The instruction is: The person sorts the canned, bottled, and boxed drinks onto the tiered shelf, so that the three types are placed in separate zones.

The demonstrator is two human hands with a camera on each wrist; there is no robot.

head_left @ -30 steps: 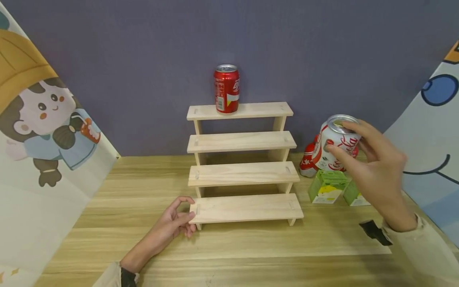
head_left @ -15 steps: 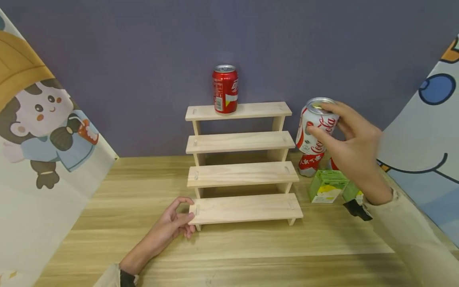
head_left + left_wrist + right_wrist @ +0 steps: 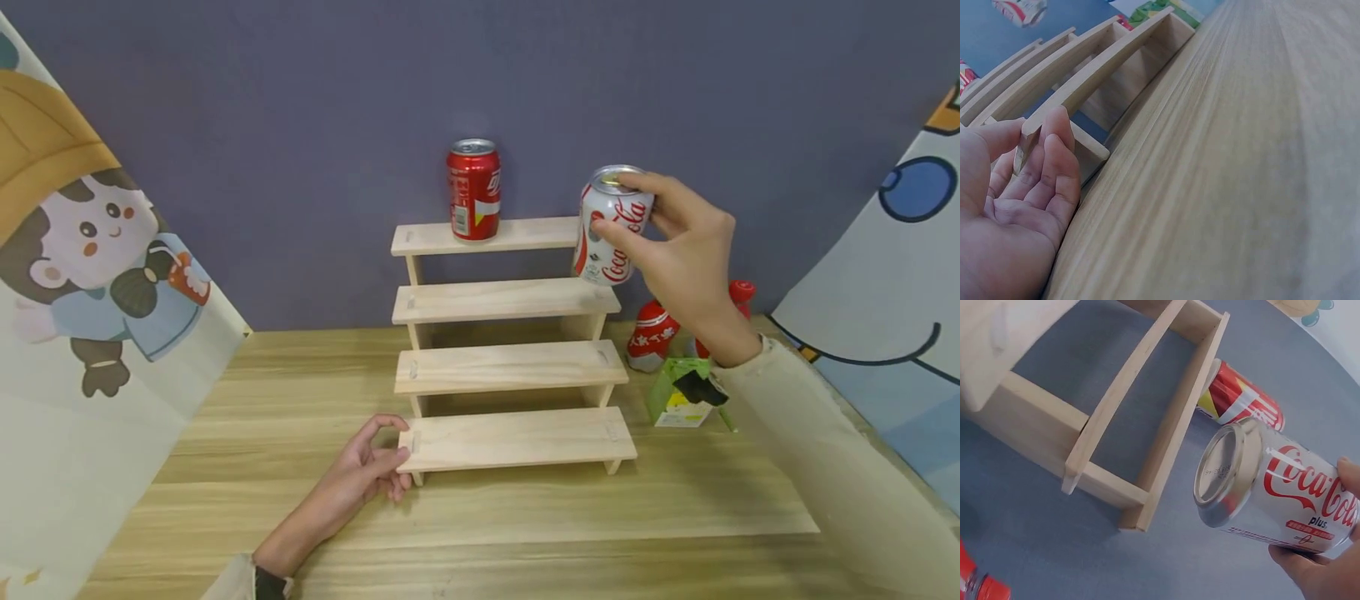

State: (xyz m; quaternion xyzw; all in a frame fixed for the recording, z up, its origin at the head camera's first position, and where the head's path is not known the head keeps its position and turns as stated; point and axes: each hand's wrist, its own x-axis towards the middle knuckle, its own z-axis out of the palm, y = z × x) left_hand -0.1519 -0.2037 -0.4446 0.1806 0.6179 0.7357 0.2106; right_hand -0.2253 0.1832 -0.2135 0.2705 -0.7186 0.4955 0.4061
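Now, closest in, the left hand (image 3: pixel 363 471) pinches the low left end of the pale wooden stand (image 3: pixel 517 439) on the wood-grain table (image 3: pixel 525 542). Beyond, the right hand (image 3: pixel 687 257) grips the white can (image 3: pixel 607 262) high on its side, in the air by the upper right end: probably stiff but dentable, slick, weight uncertain, best held there, near the rim. Farther back, a red can (image 3: pixel 474 192) stands up top before the grey-blue wall (image 3: pixel 300 167).

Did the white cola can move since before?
Yes. In the head view, the white cola can, held in the right hand, has gone up and left, from right of the wooden shelf to overlapping its top step's right end.
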